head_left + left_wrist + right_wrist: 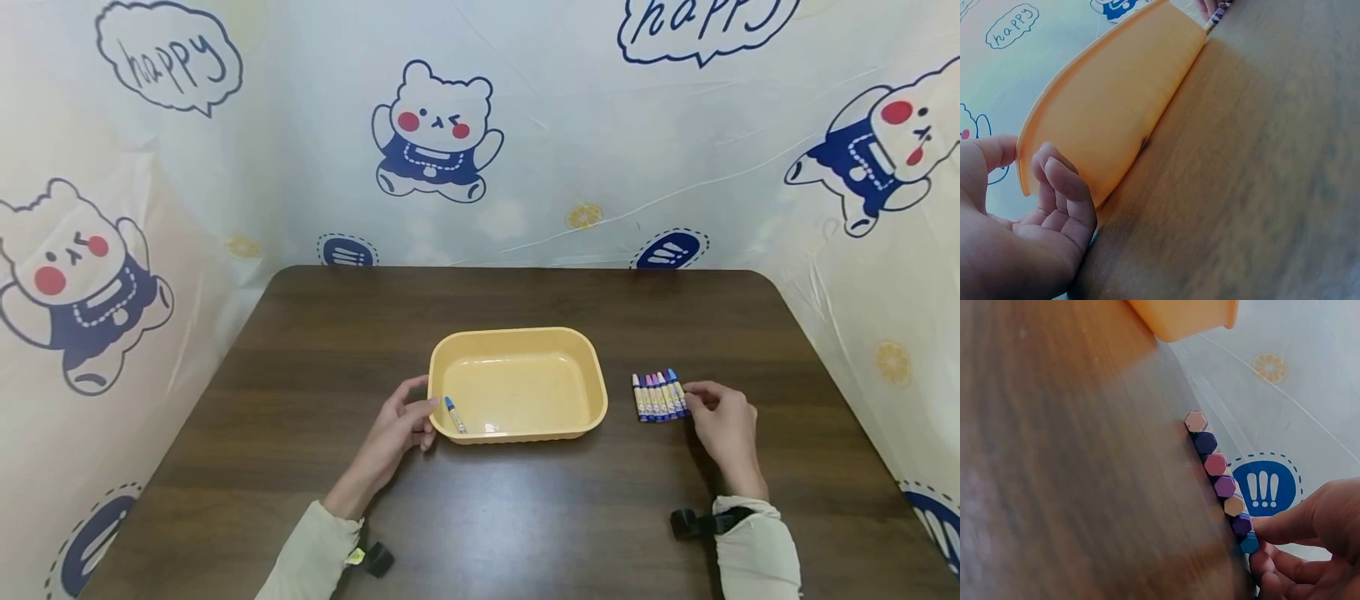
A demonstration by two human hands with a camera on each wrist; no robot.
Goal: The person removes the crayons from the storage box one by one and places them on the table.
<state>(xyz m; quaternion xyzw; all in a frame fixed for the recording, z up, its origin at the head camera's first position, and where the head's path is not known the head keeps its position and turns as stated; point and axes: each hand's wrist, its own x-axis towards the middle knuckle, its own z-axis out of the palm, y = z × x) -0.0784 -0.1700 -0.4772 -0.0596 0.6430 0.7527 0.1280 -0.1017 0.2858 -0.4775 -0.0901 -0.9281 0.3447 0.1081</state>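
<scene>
A yellow rectangular tray point(525, 332) stands on the table, with one blue-tipped crayon point(455, 415) lying in its left end. My left hand point(397, 423) holds the tray's left end, thumb at the rim and fingers curled against the outer wall, as the left wrist view shows. To the right of the tray, several crayons point(655, 398) lie side by side in a row; their hexagonal ends face the right wrist camera. My right hand point(726, 429) pinches the blue crayon point(1249, 544) at the row's right end between thumb and fingers.
Dark brown wooden tabletop point(510, 517) lies under everything, its far edge against a printed sheet point(525, 225) that hangs behind and at both sides. A black strap point(708, 523) with a small device sits on the right wrist.
</scene>
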